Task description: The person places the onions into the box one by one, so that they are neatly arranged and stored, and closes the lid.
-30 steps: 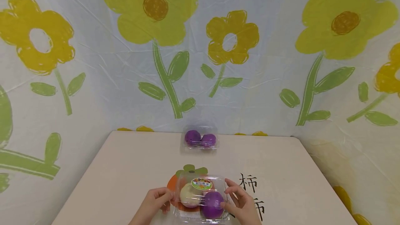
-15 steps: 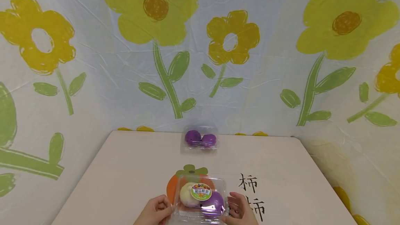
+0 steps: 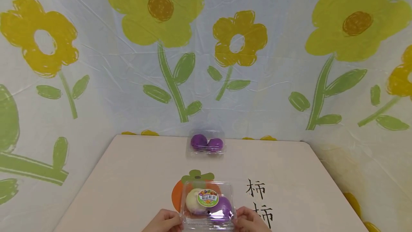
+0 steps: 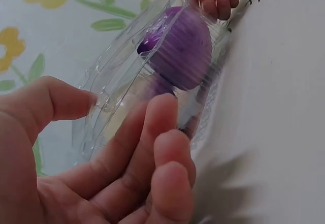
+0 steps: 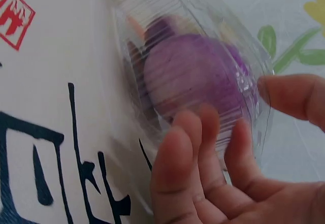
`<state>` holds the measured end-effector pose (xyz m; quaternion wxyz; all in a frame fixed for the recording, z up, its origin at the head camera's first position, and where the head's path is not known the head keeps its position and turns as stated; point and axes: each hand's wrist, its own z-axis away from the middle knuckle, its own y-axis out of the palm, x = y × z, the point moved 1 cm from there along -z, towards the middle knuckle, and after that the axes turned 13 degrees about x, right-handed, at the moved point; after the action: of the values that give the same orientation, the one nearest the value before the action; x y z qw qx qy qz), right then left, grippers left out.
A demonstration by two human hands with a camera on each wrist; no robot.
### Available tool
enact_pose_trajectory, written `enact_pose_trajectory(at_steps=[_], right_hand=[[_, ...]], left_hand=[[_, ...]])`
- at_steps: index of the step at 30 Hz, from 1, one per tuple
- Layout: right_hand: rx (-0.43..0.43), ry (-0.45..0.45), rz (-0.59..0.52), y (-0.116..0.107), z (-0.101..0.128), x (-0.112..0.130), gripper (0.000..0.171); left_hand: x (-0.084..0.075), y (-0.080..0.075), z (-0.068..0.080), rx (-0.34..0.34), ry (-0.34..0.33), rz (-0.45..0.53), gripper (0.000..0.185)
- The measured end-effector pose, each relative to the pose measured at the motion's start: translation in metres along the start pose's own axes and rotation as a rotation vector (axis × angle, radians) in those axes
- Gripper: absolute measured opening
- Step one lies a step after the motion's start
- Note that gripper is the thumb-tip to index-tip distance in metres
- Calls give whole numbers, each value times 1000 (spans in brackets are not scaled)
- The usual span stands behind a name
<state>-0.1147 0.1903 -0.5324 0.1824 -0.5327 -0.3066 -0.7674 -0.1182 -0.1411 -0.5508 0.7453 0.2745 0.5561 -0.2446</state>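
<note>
Clear plastic clamshell box [image 3: 207, 205], shut lid, round green-rimmed label [image 3: 207, 197] on top. Contents: one pale cream ball [image 3: 194, 200] at the left, one purple ball [image 3: 220, 207] at the right. Location: lower centre of the head view, near edge of the beige tabletop [image 3: 135, 174], partly over a printed orange persimmon figure [image 3: 177, 192].

Left hand [image 3: 164, 222]: grips the box's left end, thumb over the lid rim, fingers curled beneath, as the left wrist view shows [image 4: 127, 158].

Right hand [image 3: 252, 221]: grips the right end likewise, thumb on the rim and fingers against the ribbed wall beside the purple ball [image 5: 195, 82].

Change: a second ago both hands sat higher along the box's sides with the right fingers spread; they have slid to its near corners and closed in, and the label now faces up squarely. Judged: the lid is pressed down and the box is held by both ends.

Second clear plastic box with two purple balls [image 3: 207, 143]: far edge of the tabletop, well apart.

Open room: bare tabletop between the boxes and to the left; black printed characters [image 3: 257, 199] just to the right. Flowered sheeting [image 3: 161, 46] closes the back and sides.
</note>
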Motion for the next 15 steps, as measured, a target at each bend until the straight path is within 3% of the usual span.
enact_pose_trajectory(at_steps=[3,7,15], right_hand=[[71,47,-27,-1,-1,1,10],[131,93,3,-4,-4,1,17],[275,79,-80,-17,-11,-7,25]], left_hand=[[2,1,-1,7,5,21,38],[1,4,-2,18,15,86,34],[4,2,-6,76,72,182,23]])
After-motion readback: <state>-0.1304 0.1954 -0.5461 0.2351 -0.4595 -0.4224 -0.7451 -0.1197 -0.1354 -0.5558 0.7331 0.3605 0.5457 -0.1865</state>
